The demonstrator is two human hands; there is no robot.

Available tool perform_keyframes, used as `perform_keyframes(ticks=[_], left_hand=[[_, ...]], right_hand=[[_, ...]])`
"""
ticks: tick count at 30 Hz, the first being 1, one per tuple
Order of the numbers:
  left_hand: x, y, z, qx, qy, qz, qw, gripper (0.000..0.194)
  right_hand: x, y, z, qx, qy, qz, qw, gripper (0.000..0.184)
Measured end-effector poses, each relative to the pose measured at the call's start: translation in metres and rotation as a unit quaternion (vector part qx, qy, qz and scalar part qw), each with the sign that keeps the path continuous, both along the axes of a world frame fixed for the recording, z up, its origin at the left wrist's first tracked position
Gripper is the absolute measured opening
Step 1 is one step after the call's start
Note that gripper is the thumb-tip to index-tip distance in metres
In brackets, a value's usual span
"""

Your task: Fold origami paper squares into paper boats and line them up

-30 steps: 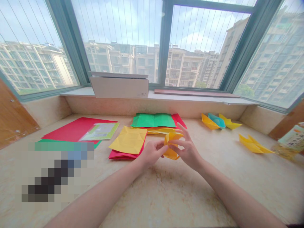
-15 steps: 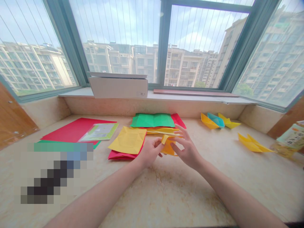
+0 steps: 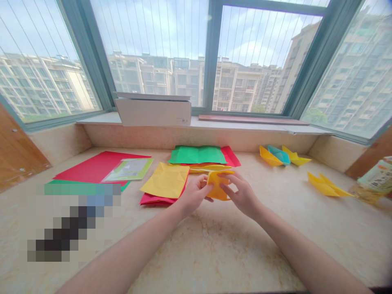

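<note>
A small folded piece of orange-yellow paper point(image 3: 218, 186) is held just above the marble counter point(image 3: 214, 249) between both hands. My left hand point(image 3: 193, 195) pinches its left edge with thumb and fingers closed. Its right side is gripped by my right hand point(image 3: 241, 193), fingers curled in on the paper. Directly behind them lie a creased yellow sheet point(image 3: 167, 180) on a red one, and a green sheet point(image 3: 197, 155) stacked over red and yellow paper.
Folded paper boats point(image 3: 284, 156), yellow and teal, sit at the back right, and another yellow boat point(image 3: 327, 185) lies further right beside a packet point(image 3: 375, 178). A large red sheet point(image 3: 94, 166) with a plastic sleeve lies left. A white box point(image 3: 154, 109) stands on the window ledge.
My right hand's fingers, spread a second ago, have closed onto the paper. The folded piece has been pressed flatter and lowered slightly between the two hands.
</note>
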State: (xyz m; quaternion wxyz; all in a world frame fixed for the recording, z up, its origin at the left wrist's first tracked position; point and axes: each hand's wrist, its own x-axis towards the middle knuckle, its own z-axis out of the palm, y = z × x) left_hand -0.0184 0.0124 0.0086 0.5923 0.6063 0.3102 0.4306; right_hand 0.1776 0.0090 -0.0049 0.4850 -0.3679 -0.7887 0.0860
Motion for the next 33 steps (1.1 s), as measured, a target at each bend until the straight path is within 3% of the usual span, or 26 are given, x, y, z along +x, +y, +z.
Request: perform_keyframes(ticks=[8, 13, 17, 22, 28, 33], left_hand=[[0.000, 0.004, -0.008, -0.016, -0.012, -0.029, 0.999, 0.044], [0.000, 0.002, -0.002, -0.021, -0.026, -0.042, 0.999, 0.050], [-0.001, -0.001, 0.003, -0.015, 0.006, -0.064, 0.998, 0.050], [-0.004, 0.001, -0.002, -0.013, 0.020, -0.085, 0.996, 0.049], [-0.006, 0.005, -0.004, -0.049, 0.058, -0.039, 0.996, 0.041], [-0.006, 0.008, -0.003, -0.078, 0.052, 0.007, 0.996, 0.033]], right_hand=[[-0.002, -0.002, -0.001, -0.001, 0.003, -0.018, 1.000, 0.041], [0.000, -0.004, 0.007, 0.043, 0.010, -0.047, 0.998, 0.032], [0.003, -0.004, 0.013, 0.043, 0.015, -0.048, 0.998, 0.037], [0.003, -0.004, 0.012, 0.050, 0.002, -0.038, 0.998, 0.029], [0.005, -0.006, 0.015, 0.063, 0.010, -0.052, 0.997, 0.034], [0.008, -0.005, 0.016, 0.069, -0.006, -0.059, 0.996, 0.025]])
